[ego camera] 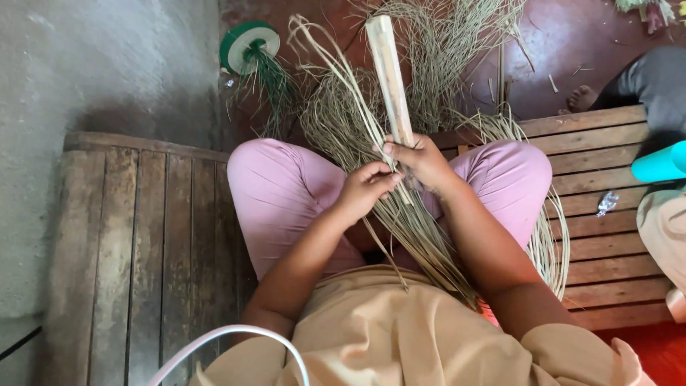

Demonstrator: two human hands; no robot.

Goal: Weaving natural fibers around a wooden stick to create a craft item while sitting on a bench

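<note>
I sit cross-legged in pink trousers on a wooden slatted platform [143,236]. My right hand [423,161] grips a pale wooden stick [389,71] that points away from me. My left hand [366,187] is closed on a bundle of thin dry grass fibres [421,243] just beside the stick's lower end. The fibres run down across my lap and fan out beyond the stick over the floor.
A green and white spool [246,44] with green strands lies on the dark red floor ahead. Another person's bare foot [582,96] and dark trouser leg show at upper right. A turquoise object [661,164] sits at the right edge. A grey wall stands on the left.
</note>
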